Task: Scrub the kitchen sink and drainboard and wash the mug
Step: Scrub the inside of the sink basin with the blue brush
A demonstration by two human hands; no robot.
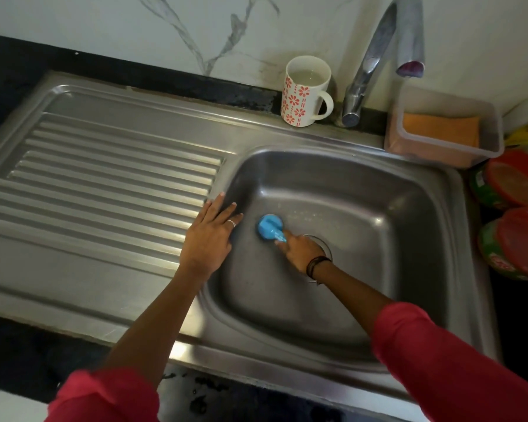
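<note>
A steel sink [363, 190] with a ribbed drainboard [104, 178] on its left fills the view. My right hand [302, 251] is down in the basin, shut on the handle of a blue scrub brush [269, 227] whose head presses on the basin floor left of the drain. My left hand [209, 236] lies flat with fingers apart on the rim between drainboard and basin. A white mug [305, 92] with red flowers stands upright on the back ledge, holding some water, beside the faucet [375, 56].
A clear plastic box [445, 132] with an orange sponge sits at the back right. Two red-lidded round containers [515, 181] lie on the dark counter to the right of the sink. A marble-patterned wall rises behind.
</note>
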